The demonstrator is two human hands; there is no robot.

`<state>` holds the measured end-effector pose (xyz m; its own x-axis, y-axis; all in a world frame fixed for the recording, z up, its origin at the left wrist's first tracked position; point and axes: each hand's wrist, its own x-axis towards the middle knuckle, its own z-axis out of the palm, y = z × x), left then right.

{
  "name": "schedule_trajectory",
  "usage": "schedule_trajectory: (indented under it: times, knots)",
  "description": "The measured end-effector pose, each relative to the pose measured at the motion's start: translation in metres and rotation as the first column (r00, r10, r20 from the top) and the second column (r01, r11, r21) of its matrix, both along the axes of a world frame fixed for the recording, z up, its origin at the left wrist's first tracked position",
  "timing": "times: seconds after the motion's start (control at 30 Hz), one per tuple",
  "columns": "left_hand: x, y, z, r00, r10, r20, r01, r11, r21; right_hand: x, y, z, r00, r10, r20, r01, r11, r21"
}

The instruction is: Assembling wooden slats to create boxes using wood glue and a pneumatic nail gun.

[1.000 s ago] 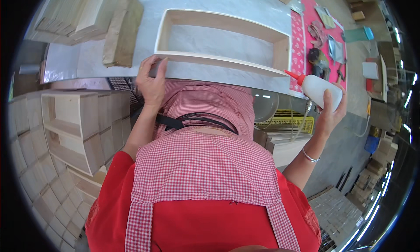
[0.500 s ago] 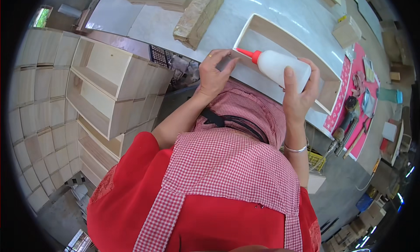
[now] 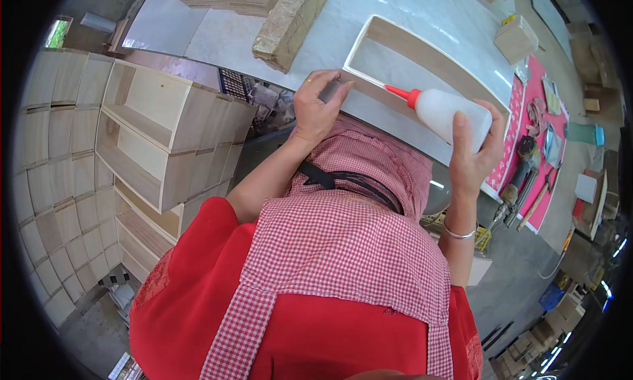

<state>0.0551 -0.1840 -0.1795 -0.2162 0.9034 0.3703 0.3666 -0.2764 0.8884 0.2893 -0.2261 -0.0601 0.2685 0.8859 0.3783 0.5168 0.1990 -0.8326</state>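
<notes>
In my right hand point(image 3: 476, 146) is a white squeeze bottle point(image 3: 452, 116) with a red pointed nozzle point(image 3: 400, 92), tilted so that its tip meets the top edge of the near wall of a pale wooden box frame point(image 3: 428, 52). My left hand point(image 3: 318, 106) grips the frame's near left corner, thumb on one side and fingers on the other. The frame is long and narrow, and the white tabletop point(image 3: 389, 58) shows through its middle. My right hand and the bottle hide part of its right end.
A tape-wrapped brown block point(image 3: 290, 27) lies beyond my left hand. Stacked wooden box units point(image 3: 142, 126) stand at the left. To the right, a pink cloth point(image 3: 537, 83) carries a power tool point(image 3: 524, 172) and a hammer point(image 3: 537, 199). A small wooden block point(image 3: 516, 40) sits at the far right.
My right hand has moved right with the bottle, and the nozzle tip has slid along the near edge away from the left corner. My left hand still holds that corner.
</notes>
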Motion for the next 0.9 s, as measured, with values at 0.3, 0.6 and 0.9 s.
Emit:
schedule_trajectory:
  times: [0.3,0.6,0.9]
  knots:
    - [-0.002,0.0,-0.003,0.999,-0.001,-0.05,0.002,1.0,0.012,0.047,-0.032,0.006,0.994,-0.107,0.027,0.107,0.994,0.003]
    - [-0.001,0.002,-0.003,0.999,-0.007,-0.033,0.006,0.999,-0.044,0.096,-0.067,0.011,0.963,-0.253,0.089,0.252,0.967,0.023]
    - [-0.008,0.002,-0.017,0.999,-0.035,0.014,0.035,0.999,-0.032,0.14,-0.108,0.011,0.883,-0.443,0.157,0.445,0.895,0.02]
